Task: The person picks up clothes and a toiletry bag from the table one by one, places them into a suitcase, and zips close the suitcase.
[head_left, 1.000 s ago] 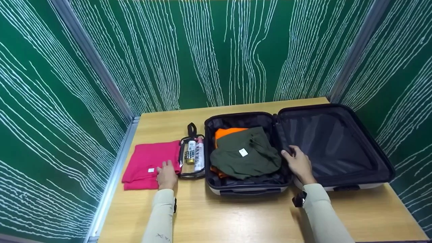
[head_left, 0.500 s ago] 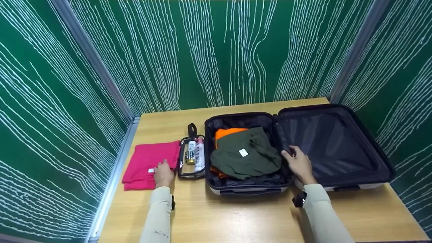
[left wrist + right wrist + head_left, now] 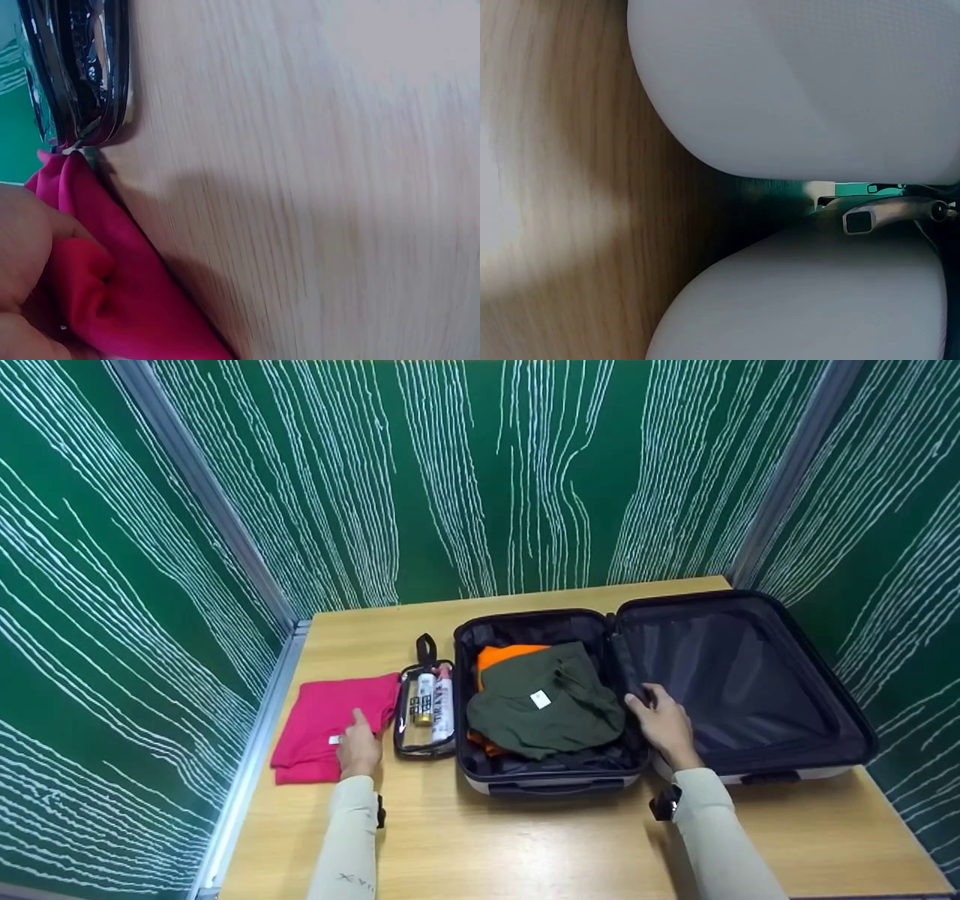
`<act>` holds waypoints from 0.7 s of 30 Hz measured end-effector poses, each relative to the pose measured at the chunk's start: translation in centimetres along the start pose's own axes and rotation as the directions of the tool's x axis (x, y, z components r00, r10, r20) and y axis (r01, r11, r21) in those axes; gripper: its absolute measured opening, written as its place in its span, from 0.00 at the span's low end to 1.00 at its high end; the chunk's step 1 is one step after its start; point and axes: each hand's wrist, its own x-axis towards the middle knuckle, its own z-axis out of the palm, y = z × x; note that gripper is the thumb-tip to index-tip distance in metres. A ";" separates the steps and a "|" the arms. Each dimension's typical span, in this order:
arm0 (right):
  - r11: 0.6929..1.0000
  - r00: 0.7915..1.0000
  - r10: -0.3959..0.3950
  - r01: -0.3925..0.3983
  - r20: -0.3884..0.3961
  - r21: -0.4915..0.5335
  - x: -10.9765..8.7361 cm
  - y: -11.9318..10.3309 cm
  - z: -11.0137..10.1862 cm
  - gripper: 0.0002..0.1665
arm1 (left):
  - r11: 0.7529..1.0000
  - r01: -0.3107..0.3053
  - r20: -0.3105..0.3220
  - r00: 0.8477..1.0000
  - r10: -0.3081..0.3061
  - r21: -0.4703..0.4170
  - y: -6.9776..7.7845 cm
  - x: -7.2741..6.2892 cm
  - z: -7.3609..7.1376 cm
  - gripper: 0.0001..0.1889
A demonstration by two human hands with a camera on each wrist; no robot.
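Observation:
A folded pink garment (image 3: 330, 709) with a small white label lies at the left of the table. My left hand (image 3: 360, 748) is on its front right part, index finger pointing forward; in the left wrist view a fold of the pink cloth bunches between fingers (image 3: 22, 240) and thumb. An open suitcase (image 3: 551, 787) stands to the right, holding a dark green garment (image 3: 577, 712) over orange cloth (image 3: 510, 653). At the inner edge between its halves, my right hand (image 3: 667, 727) grips the rim with thumb and fingers. The right wrist view shows only the suitcase's pale shells (image 3: 810, 82), table and a metal latch.
Between the pink garment and the suitcase lies a clear toiletry pouch (image 3: 412, 741) with a black strap and two bottles (image 3: 442, 701) inside. The suitcase's lid half (image 3: 735, 682) lies opened to the right. Green walls (image 3: 510, 495) with white lines enclose the table (image 3: 480, 851).
My left hand has slid a little to the left over the pink garment, its fingers going from spread to mostly curled. The right hand and the suitcase have stayed put.

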 end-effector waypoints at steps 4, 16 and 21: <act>1.000 1.000 0.002 -0.002 -0.016 -0.001 0.0 -0.1 0.1 0.38 | 0.999 -0.026 -0.002 1.000 0.027 0.041 -0.2 0.1 0.1 0.24; 1.000 1.000 0.010 -0.010 -0.007 0.004 0.0 -0.1 0.0 0.38 | 0.993 -0.038 0.014 0.999 0.037 0.110 -0.1 -0.1 0.4 0.20; 1.000 1.000 0.016 -0.016 -0.002 0.012 0.0 -0.1 -0.1 0.39 | 0.994 -0.038 -0.005 0.999 0.039 0.106 0.0 -0.1 0.4 0.19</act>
